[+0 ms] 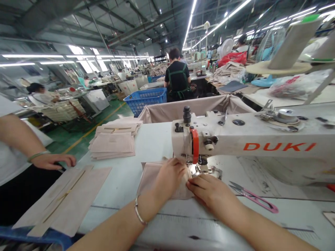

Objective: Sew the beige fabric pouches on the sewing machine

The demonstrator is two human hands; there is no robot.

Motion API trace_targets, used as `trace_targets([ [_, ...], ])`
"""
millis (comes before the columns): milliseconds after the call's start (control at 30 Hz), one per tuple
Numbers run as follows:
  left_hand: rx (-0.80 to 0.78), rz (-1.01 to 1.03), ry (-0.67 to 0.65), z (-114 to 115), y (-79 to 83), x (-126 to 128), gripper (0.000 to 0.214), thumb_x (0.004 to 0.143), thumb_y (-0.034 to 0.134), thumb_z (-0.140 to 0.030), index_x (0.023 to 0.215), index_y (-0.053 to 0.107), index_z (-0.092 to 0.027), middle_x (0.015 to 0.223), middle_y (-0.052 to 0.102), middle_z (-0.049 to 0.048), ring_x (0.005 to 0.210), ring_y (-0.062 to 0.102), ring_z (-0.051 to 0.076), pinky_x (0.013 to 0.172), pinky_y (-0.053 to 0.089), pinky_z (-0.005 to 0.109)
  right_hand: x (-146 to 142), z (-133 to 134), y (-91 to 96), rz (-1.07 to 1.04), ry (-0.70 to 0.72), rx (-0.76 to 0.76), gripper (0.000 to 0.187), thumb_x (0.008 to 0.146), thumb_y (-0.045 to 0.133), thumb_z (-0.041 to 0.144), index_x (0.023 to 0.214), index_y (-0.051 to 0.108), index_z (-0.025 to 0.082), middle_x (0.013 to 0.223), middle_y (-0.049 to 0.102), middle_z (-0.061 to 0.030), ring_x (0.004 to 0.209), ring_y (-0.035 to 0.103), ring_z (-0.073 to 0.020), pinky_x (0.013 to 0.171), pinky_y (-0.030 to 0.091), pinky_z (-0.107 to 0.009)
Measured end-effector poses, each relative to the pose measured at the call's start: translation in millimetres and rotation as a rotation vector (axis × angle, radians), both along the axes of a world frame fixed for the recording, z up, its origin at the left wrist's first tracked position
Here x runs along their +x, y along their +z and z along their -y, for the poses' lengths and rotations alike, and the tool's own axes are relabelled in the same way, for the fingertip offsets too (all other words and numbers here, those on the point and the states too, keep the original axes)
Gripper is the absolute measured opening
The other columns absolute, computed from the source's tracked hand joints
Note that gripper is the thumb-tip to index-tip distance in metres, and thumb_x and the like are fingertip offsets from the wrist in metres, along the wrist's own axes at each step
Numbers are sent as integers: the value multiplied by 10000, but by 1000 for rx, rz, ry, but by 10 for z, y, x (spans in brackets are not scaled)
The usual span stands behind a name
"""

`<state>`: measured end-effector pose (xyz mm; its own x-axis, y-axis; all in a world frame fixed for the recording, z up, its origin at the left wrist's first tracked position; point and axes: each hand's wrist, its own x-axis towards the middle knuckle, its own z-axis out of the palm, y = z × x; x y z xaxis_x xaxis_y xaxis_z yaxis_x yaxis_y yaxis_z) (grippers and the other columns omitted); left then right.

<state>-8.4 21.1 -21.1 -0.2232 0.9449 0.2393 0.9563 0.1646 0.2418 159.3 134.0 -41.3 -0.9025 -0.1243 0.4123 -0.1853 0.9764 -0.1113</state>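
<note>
A beige fabric piece (149,176) lies on the sewing machine's bed, its right edge by the presser foot (202,168). Over its far part is my left hand (172,174), fingers bent and closed on the cloth close to the needle area. My right hand (209,190) grips the same piece at its near right edge, thumb and fingers pressed together. The needle itself is hidden behind the orange guard (195,145) and my fingers. To the right of my right hand lie pink-handled thread snips (253,198).
The sewing machine (225,136) fills the right side. A stack of beige pieces (112,144) stands at the table's back left. Flat panels with a zipper (69,191) lie at left, near a co-worker's hand (56,161). Behind are a fabric-lined bin (162,111) and a blue basket (145,99).
</note>
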Motion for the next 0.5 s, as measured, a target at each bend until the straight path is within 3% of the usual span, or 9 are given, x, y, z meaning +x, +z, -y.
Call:
trace_targets([
  [100,-26,-125,-147,104,-57,39,151,952,551,-153,1070,638,-190,1171,653,27,1168,538,183,1065,400,338,-7,11,-36,-80,12,-44,242,963,513,144,1172,635,133,1048,678,-94,1016,606,-238,899,520,-396],
  [233,5,-289,-214,136,-102,10,187,946,556,-132,1119,616,-170,1201,646,40,1172,544,166,1060,427,314,-8,34,-1,-142,28,-84,242,980,468,133,1155,634,117,1077,679,-93,1071,592,-247,931,504,-407],
  [500,64,-230,-224,167,-66,30,301,965,507,-103,1258,549,-157,1220,651,36,1182,556,156,1063,431,301,29,77,73,-143,52,-120,249,978,443,104,1135,636,98,1051,685,-90,1060,601,-235,943,490,-397],
])
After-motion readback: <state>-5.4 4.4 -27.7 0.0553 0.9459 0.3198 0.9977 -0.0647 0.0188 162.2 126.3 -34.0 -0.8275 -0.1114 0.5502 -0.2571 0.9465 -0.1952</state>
